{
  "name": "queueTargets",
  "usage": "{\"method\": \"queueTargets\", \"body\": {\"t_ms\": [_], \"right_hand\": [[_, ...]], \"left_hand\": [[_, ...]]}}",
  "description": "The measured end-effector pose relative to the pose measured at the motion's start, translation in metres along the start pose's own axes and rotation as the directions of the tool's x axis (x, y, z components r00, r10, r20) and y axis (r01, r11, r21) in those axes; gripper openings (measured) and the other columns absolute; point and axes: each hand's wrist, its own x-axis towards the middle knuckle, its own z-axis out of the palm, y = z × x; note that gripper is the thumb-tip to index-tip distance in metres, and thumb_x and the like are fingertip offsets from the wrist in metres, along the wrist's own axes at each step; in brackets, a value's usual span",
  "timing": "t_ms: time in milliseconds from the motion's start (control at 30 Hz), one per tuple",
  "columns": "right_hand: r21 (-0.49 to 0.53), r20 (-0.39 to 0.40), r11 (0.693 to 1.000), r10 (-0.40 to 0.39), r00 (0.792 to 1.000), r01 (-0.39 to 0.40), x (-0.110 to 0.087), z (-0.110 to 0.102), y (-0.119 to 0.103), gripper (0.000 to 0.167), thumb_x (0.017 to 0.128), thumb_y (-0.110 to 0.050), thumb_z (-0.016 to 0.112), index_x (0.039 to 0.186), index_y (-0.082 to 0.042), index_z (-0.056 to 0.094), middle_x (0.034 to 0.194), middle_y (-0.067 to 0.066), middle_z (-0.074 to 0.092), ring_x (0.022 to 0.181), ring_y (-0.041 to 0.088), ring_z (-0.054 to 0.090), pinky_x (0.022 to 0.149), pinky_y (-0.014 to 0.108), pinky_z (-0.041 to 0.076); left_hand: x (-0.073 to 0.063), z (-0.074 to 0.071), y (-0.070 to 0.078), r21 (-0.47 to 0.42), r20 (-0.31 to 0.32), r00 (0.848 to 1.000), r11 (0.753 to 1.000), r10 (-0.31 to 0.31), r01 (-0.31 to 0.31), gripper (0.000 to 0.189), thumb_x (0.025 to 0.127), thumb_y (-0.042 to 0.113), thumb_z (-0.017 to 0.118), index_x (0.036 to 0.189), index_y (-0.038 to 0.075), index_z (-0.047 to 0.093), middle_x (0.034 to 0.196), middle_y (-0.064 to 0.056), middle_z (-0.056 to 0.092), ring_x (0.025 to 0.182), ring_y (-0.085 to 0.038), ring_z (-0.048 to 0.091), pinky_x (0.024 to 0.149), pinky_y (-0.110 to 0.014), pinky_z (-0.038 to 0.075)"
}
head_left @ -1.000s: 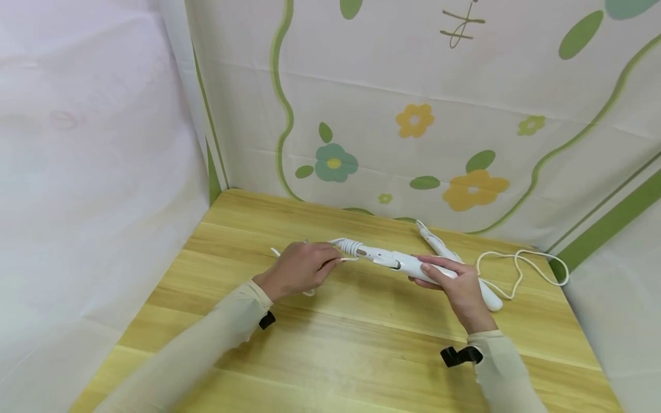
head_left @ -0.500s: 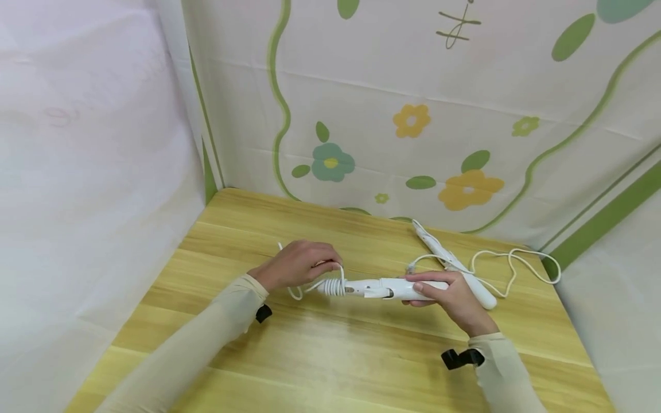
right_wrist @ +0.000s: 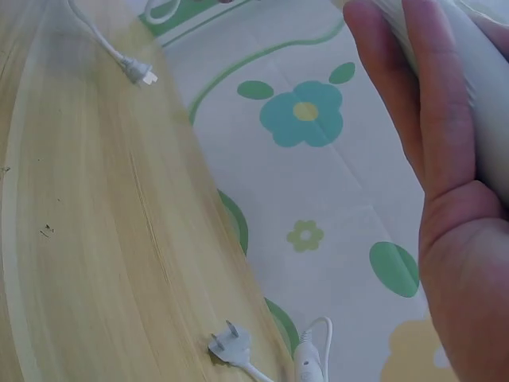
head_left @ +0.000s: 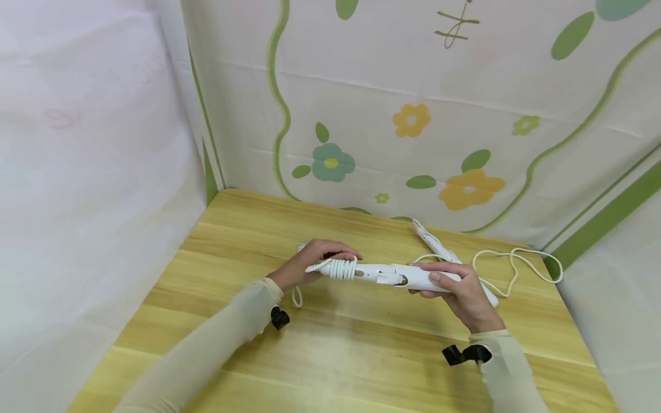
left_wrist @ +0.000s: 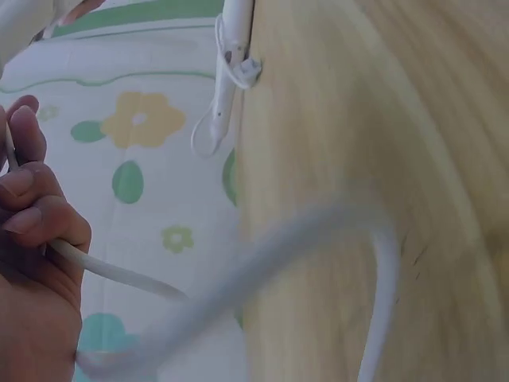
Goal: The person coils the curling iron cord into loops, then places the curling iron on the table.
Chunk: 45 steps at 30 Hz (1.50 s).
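A white hair-styling iron [head_left: 372, 272] is held level above the table, its power cord [head_left: 342, 269] wound in several tight turns round its left end. My right hand [head_left: 465, 292] grips the thick white right part, fingers on the far side and thumb on top. Beside the wound end is my left hand [head_left: 307, 267]; in the left wrist view its curled fingers [left_wrist: 48, 219] hold the loose cord [left_wrist: 119, 274]. A slack loop of that cord hangs below the hand. Behind my right hand lies a second white iron [head_left: 436, 246], partly hidden by that hand.
The second iron's cord [head_left: 516, 269] loops over the table's right side. Its two-pin plug [right_wrist: 231, 346] lies near the table's back edge. Another plug [right_wrist: 141, 72] shows in the right wrist view. A flower-print cloth wall [head_left: 372, 115] rises behind the wooden table [head_left: 320, 355].
The iron dipped, then rose again. My left hand lifted the cord over the wound end, then moved right and behind it. My right hand kept its grip.
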Motion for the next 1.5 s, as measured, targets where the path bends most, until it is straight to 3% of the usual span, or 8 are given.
{"method": "queueTargets", "body": {"t_ms": [100, 167, 233, 367, 533, 733, 1300, 1500], "right_hand": [[0.010, -0.031, 1.000, -0.007, 0.999, 0.007, 0.001, 0.002, -0.001, 0.041, 0.109, 0.015, 0.044, 0.130, 0.002, 0.077, 0.134, 0.017, 0.076, 0.098, 0.036, 0.083, 0.081, 0.031, 0.066], [0.015, -0.060, 1.000, -0.011, 0.998, 0.012, 0.002, 0.003, -0.001, 0.040, 0.109, 0.015, 0.045, 0.129, 0.004, 0.077, 0.133, 0.017, 0.077, 0.097, 0.037, 0.083, 0.081, 0.031, 0.066], [0.024, -0.088, 0.999, -0.020, 0.996, 0.022, 0.003, 0.005, -0.001, 0.039, 0.108, 0.016, 0.045, 0.129, 0.005, 0.077, 0.133, 0.017, 0.077, 0.097, 0.037, 0.083, 0.081, 0.032, 0.065], [0.051, -0.104, 0.998, -0.038, 0.994, 0.043, 0.007, 0.007, -0.001, 0.039, 0.109, 0.016, 0.044, 0.130, 0.007, 0.075, 0.133, 0.019, 0.076, 0.098, 0.039, 0.082, 0.083, 0.033, 0.064], [0.035, -0.146, 0.998, -0.048, 0.988, 0.053, 0.009, 0.009, -0.002, 0.036, 0.110, 0.014, 0.047, 0.129, 0.006, 0.076, 0.133, 0.017, 0.077, 0.096, 0.036, 0.083, 0.083, 0.033, 0.064], [0.041, -0.277, 0.995, -0.076, 0.958, 0.090, 0.013, 0.011, -0.002, 0.031, 0.110, 0.010, 0.051, 0.126, 0.006, 0.078, 0.127, 0.018, 0.079, 0.094, 0.035, 0.083, 0.081, 0.031, 0.065], [0.094, -0.501, 0.989, -0.053, 0.864, 0.115, 0.015, 0.003, -0.005, 0.023, 0.109, 0.005, 0.060, 0.122, 0.008, 0.078, 0.128, 0.020, 0.068, 0.090, 0.039, 0.083, 0.083, 0.032, 0.065], [0.070, -0.532, 0.995, -0.025, 0.846, 0.074, 0.014, 0.001, -0.003, 0.020, 0.105, 0.006, 0.066, 0.120, 0.008, 0.079, 0.127, 0.018, 0.069, 0.089, 0.039, 0.083, 0.083, 0.034, 0.065]], "left_hand": [[0.000, 0.008, -0.003, -0.217, -0.023, 1.000, 0.976, -0.014, 0.009, 0.030, 0.111, 0.004, 0.061, 0.130, -0.018, 0.066, 0.129, -0.029, 0.073, 0.110, -0.005, 0.069, 0.093, -0.022, 0.057], [0.002, 0.013, -0.003, -0.241, -0.068, 0.994, 0.968, -0.087, 0.068, 0.029, 0.111, 0.003, 0.058, 0.130, -0.018, 0.064, 0.117, -0.027, 0.074, 0.096, -0.012, 0.068, 0.083, -0.022, 0.054], [0.003, 0.018, -0.002, -0.109, -0.126, 0.978, 0.982, -0.169, 0.156, 0.027, 0.113, 0.008, 0.057, 0.129, -0.011, 0.067, 0.105, -0.019, 0.074, 0.082, -0.013, 0.061, 0.074, -0.022, 0.048], [0.003, 0.027, -0.001, 0.015, -0.208, 0.932, 0.952, -0.295, 0.305, 0.021, 0.117, 0.011, 0.050, 0.114, 0.003, 0.069, 0.091, -0.018, 0.067, 0.064, -0.010, 0.040, 0.063, -0.024, 0.036], [0.006, 0.032, -0.003, -0.030, -0.244, 0.939, 0.969, -0.243, 0.244, 0.021, 0.117, 0.010, 0.050, 0.110, 0.002, 0.068, 0.085, -0.012, 0.065, 0.059, -0.009, 0.039, 0.059, -0.024, 0.036], [0.007, 0.038, -0.007, -0.039, -0.265, 0.923, 0.960, -0.279, 0.278, 0.033, 0.119, 0.029, 0.050, 0.129, 0.013, 0.076, 0.081, 0.001, 0.062, 0.055, -0.009, 0.033, 0.053, -0.024, 0.032], [-0.005, 0.048, -0.015, -0.065, -0.258, 0.914, 0.950, -0.313, 0.307, 0.033, 0.118, 0.028, 0.053, 0.140, 0.017, 0.074, 0.084, -0.007, 0.065, 0.071, -0.012, 0.050, 0.053, -0.021, 0.030], [-0.010, 0.044, -0.011, 0.046, -0.237, 0.930, 0.953, -0.281, 0.299, 0.031, 0.118, 0.023, 0.052, 0.129, 0.009, 0.077, 0.084, 0.000, 0.067, 0.067, -0.009, 0.045, 0.056, -0.021, 0.032]]}}
